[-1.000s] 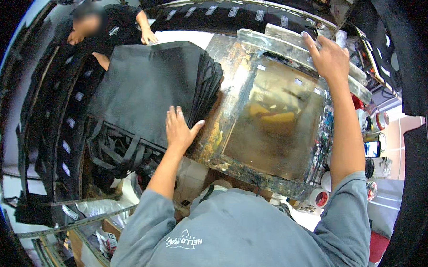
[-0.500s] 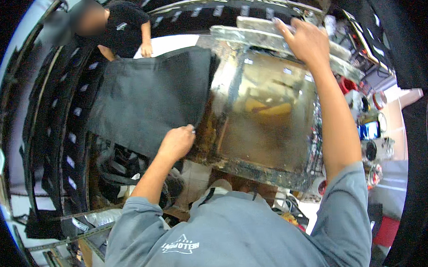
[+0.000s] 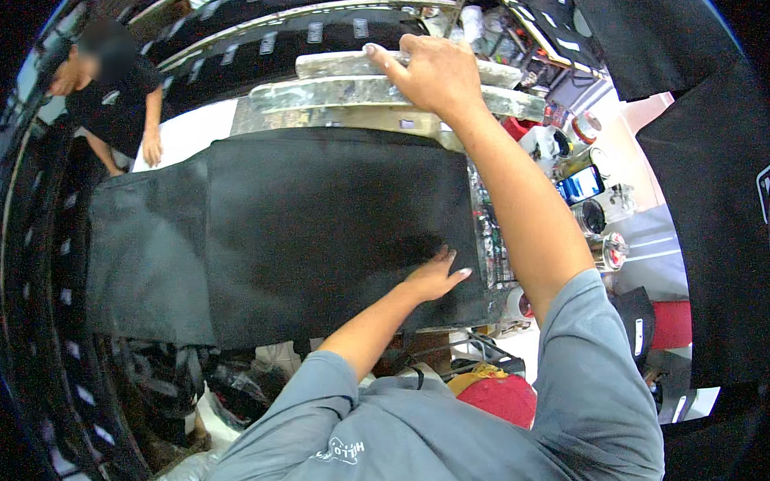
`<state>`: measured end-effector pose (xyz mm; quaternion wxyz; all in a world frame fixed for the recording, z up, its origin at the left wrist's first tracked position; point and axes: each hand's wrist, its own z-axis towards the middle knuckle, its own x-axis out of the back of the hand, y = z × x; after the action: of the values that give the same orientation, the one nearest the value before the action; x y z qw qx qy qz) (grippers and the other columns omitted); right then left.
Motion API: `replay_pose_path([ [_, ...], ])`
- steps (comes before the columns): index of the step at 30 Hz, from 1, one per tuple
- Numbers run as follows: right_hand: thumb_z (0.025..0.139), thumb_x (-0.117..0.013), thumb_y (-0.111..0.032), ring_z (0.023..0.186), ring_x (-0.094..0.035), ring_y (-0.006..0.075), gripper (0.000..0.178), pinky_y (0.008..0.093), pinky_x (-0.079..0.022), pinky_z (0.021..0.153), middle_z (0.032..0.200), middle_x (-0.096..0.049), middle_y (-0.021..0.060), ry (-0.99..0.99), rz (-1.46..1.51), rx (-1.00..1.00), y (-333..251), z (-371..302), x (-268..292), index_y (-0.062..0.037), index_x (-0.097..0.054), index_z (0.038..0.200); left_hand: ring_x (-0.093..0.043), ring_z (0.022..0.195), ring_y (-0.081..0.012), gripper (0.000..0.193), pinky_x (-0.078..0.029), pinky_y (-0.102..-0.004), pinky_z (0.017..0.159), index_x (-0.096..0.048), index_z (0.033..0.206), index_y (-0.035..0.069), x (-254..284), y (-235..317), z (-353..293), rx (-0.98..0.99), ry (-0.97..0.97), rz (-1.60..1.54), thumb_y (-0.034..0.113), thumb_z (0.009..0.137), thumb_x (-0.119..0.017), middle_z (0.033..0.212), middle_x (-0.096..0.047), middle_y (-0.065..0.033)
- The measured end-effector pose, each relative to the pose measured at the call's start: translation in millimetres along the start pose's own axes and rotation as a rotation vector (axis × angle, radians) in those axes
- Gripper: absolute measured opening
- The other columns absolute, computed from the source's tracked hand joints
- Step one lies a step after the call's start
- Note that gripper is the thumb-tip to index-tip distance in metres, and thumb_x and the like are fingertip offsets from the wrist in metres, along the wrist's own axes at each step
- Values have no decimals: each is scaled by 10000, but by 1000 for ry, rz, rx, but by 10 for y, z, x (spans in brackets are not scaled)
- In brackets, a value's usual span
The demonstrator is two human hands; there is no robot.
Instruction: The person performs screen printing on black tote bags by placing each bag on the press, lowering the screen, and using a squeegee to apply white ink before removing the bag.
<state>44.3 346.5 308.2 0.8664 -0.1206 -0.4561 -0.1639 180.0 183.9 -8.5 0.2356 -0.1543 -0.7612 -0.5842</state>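
1. The black fabric panel [image 3: 332,208] is matte, smooth and roughly rectangular, spread in front of me; a paint-crusted board edge [image 3: 492,240] shows along its right side.
2. My left hand [image 3: 434,277] is on its lower right part, thumb spread away from the fingers, pinching nothing.
3. My right hand [image 3: 442,75] lies over the upper of two bars, thumb and index finger apart; the other fingers are partly hidden, so I cannot tell whether they clamp it.
4. The panel's longer axis runs left to right; its short right edge points towards the jars.
5. Its left end meets another black fabric piece [image 3: 149,259], duller and greyish.
6. Beyond its far edge lie the upper bar [image 3: 334,66] and lower bar [image 3: 310,95], straight, pale and stained.
7. To the right stand a lit phone [image 3: 580,183] and a glass jar [image 3: 611,252].
8. At far left, a co-worker [image 3: 117,106] rests a hand by a white surface [image 3: 195,128].
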Motion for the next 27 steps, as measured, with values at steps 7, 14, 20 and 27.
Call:
replay_pose_path([
  [7, 933, -517, -688, 819, -711, 397, 704, 520, -476, 798, 801, -728, 214, 48, -2, 6, -4, -33, -55, -35, -740, 795, -589, 1222, -373, 400, -484, -467, 1055, -664, 1248, 35, 1520, -881, 618, -327, 459, 517, 315, 964, -636, 1328, -622, -172],
  [14, 925, -538, -674, 771, -696, 416, 701, 532, -486, 755, 760, -706, 224, 13, 22, 18, 34, 177, 13, -19, -723, 758, -429, 1412, -386, 777, -331, -570, 1171, -475, 1496, 58, 2255, -1452, 1556, -27, 421, 766, 427, 873, -759, 1497, -466, -211],
  [20, 918, -555, -655, 769, -701, 410, 679, 541, -500, 755, 761, -713, 214, 4, 38, 4, 97, 278, -20, -21, -731, 750, -680, 1132, -310, 484, -475, -506, 1029, -731, 1123, 87, 2384, -1319, 1788, 106, 115, 763, 407, 777, -838, 1153, -730, -132],
  [27, 925, -558, -640, 731, -701, 403, 663, 536, -522, 729, 735, -705, 208, 108, 59, 82, 299, 302, -129, -23, -743, 770, -663, 1166, -340, 493, -544, -481, 938, -736, 1123, 86, 2542, -1312, 2147, -8, 38, 580, 408, 765, -845, 1182, -716, -159],
])
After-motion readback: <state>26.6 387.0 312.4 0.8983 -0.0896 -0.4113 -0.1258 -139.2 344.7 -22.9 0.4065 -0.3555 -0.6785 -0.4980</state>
